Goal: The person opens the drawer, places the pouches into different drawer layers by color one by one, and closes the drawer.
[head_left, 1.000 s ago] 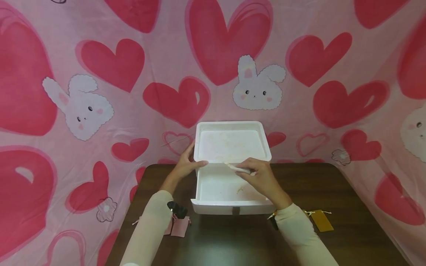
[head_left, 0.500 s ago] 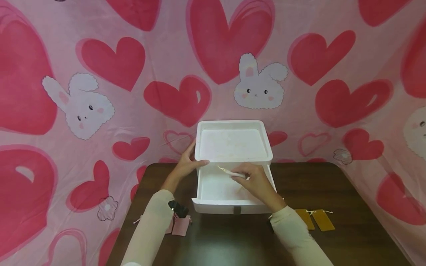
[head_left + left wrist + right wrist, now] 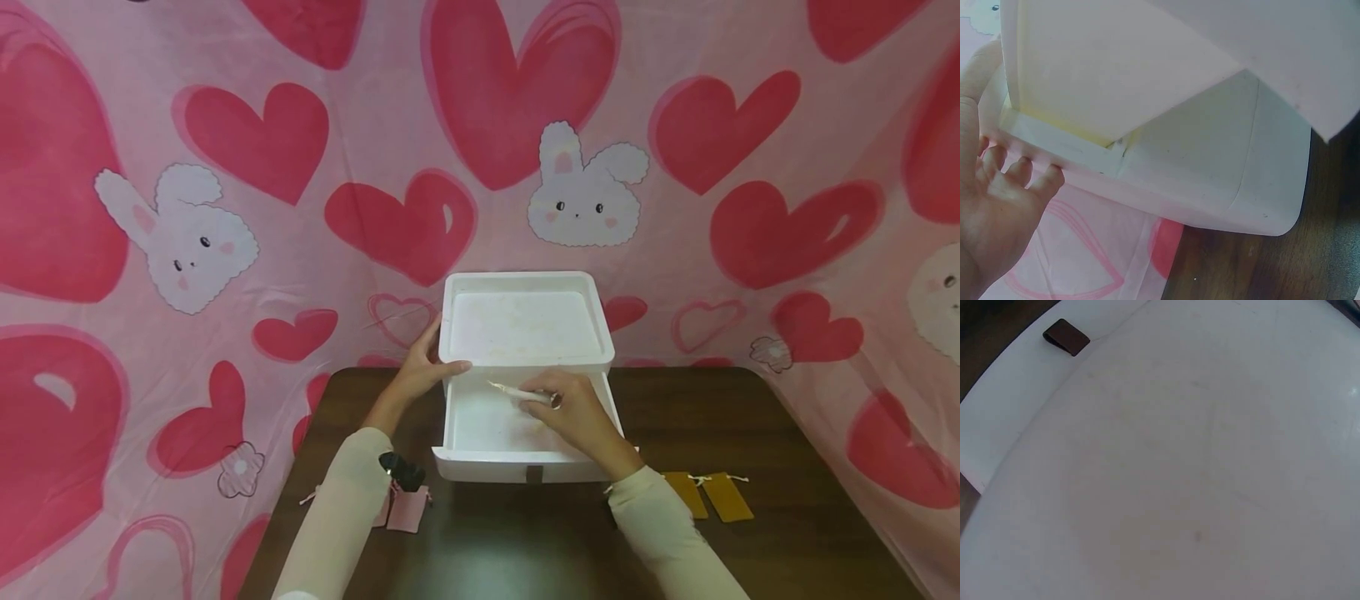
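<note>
leftward and a little lower, my right hand (image 3: pixel 573 410) had carried the slim white piece (image 3: pixel 516 392) from beside the front edge of the upper tray (image 3: pixel 525 325) to over the pulled-out drawer (image 3: pixel 525 459), while my left hand (image 3: pixel 420 368) stayed put. i had the piece pinched between right thumb and fingers, closed down to its own thickness, its thin golden tip pointing left; how high it was above the drawer floor i could not tell. with my left i gripped the white drawer unit (image 3: pixel 480 364) at its left front corner, thumb over the front edge, fingers against the side, parted only by that corner. a brown tab (image 3: pixel 534 474) sat midway along the drawer front. on the dark wooden table (image 3: pixel 757 425), pink pouches (image 3: pixel 407 510) lay beside my left sleeve (image 3: pixel 337 508), and two mustard pouches (image 3: pixel 727 497) lay beside my right sleeve (image 3: pixel 671 525). behind everything hung a pink backdrop (image 3: pixel 495 250) with hearts and rabbits.
</note>
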### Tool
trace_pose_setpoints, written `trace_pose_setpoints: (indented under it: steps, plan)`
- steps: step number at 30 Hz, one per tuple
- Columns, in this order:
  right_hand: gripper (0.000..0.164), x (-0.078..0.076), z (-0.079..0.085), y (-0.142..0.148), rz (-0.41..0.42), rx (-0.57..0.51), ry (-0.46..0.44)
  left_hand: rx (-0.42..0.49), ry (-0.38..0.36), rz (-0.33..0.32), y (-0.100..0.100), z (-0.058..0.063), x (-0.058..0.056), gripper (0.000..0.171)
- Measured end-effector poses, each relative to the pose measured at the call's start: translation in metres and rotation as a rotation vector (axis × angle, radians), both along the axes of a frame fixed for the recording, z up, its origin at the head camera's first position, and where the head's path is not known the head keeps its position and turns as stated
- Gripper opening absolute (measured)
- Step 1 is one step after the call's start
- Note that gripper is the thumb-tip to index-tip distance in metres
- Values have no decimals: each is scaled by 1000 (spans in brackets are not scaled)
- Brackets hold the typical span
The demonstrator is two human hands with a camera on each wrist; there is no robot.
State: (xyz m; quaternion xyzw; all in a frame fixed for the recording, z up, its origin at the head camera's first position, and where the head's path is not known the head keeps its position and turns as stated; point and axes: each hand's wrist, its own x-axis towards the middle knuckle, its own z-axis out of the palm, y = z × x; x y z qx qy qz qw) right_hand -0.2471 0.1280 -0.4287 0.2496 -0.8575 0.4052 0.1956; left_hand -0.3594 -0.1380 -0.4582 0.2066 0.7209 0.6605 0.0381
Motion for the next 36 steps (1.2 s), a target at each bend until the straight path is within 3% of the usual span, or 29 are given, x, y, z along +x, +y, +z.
trace_pose_setpoints:
  steps: [11, 24, 36]
  plan:
    - [52, 11, 5, 6, -109, 159, -161, 14, -1, -14, 0, 1, -1, 101]
    - [61, 16, 10, 12, -53, 168, -136, 31, -20, -5, -2, 1, -1, 103]
    - [63, 34, 14, 21, -58, 149, -164, 34, -27, -30, -1, 2, 0, 105]
